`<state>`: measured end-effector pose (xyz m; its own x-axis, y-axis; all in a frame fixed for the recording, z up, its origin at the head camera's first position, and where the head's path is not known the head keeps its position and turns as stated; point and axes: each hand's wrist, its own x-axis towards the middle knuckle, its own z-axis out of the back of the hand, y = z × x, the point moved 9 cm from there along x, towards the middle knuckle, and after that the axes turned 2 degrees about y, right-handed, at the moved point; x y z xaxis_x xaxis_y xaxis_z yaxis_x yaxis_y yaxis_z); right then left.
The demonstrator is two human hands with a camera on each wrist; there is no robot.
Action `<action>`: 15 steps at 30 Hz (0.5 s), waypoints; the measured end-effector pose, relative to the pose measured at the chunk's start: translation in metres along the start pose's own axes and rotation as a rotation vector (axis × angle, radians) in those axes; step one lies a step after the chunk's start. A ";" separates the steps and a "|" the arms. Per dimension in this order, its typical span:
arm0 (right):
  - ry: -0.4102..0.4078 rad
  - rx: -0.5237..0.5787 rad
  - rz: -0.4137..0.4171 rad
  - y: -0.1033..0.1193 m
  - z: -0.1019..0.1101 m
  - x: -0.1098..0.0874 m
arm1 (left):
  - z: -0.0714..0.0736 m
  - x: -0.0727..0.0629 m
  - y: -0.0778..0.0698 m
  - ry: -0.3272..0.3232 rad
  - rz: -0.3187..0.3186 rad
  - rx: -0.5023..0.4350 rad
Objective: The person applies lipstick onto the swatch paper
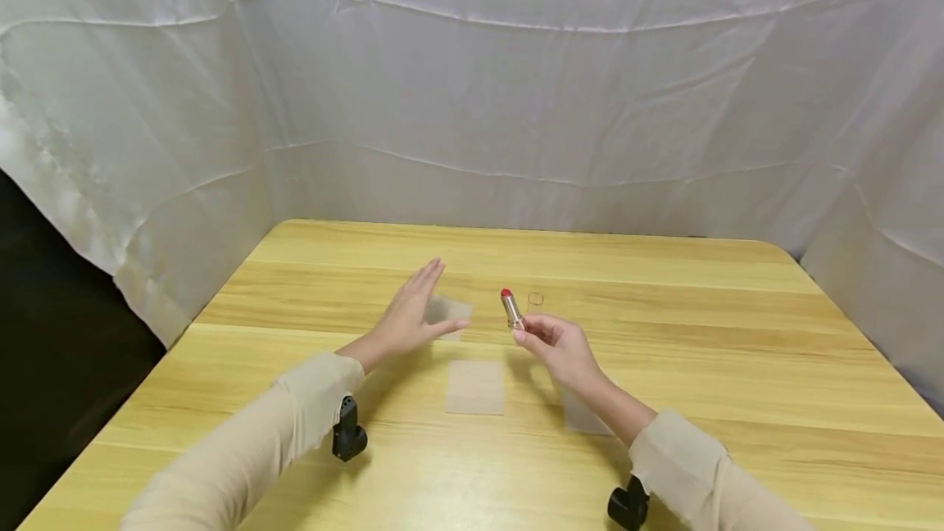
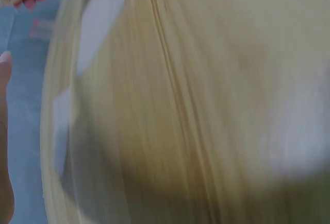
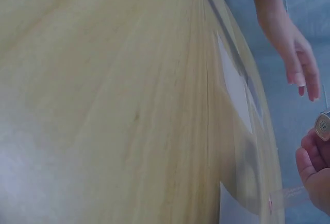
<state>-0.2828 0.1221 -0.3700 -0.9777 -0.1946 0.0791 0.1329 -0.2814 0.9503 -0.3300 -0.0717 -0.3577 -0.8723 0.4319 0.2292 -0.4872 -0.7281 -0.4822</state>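
Note:
My right hand pinches an uncapped lipstick between thumb and fingers, above the table. Its red tip points up and leans slightly left; the case is metallic gold. In the right wrist view, the patterned bottom of the lipstick faces the camera. My left hand is over the table to the left, fingers extended, thumb spread toward the lipstick, nothing in it. Just behind the right hand stands a clear cap with a pinkish rim, its lower part hidden by the fingers.
Three pale square sheets lie on the wooden table: a middle sheet in front, a far sheet partly behind the left hand, and a right sheet under the right forearm. A grey-white curtain hangs around the back and sides.

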 end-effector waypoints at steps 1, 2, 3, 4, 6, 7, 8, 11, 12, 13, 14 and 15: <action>0.000 -0.002 -0.001 0.000 0.000 0.001 | -0.001 0.000 0.003 0.014 -0.004 0.032; 0.001 -0.003 0.000 0.001 0.000 0.001 | -0.002 0.001 0.006 0.027 -0.007 0.062; 0.000 -0.004 -0.002 0.000 0.000 0.002 | -0.003 0.001 0.009 0.039 -0.011 0.089; -0.001 -0.004 -0.002 0.000 0.000 0.002 | -0.004 0.001 0.012 0.052 -0.014 0.110; -0.005 -0.004 -0.008 0.000 0.000 0.003 | -0.007 0.002 0.016 0.083 -0.021 0.148; -0.005 -0.004 -0.010 0.000 0.000 0.003 | -0.009 0.002 0.018 0.100 -0.023 0.163; -0.004 -0.004 -0.010 -0.001 0.000 0.004 | -0.011 0.001 0.020 0.120 -0.023 0.179; -0.001 -0.003 -0.011 -0.001 -0.001 0.005 | -0.018 0.001 0.025 0.176 -0.025 0.225; 0.001 0.000 -0.012 -0.001 -0.001 0.006 | -0.020 0.001 0.027 0.191 -0.025 0.241; 0.002 0.002 -0.010 -0.001 -0.002 0.007 | -0.022 0.001 0.029 0.202 -0.025 0.252; 0.000 -0.001 -0.010 -0.001 -0.002 0.007 | -0.023 0.001 0.030 0.208 -0.027 0.261; -0.002 -0.002 -0.009 -0.001 -0.002 0.008 | -0.024 0.002 0.030 0.210 -0.032 0.264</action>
<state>-0.2907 0.1191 -0.3710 -0.9791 -0.1903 0.0712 0.1245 -0.2850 0.9504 -0.3450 -0.0801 -0.3925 -0.8422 0.5370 0.0484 -0.5321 -0.8133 -0.2352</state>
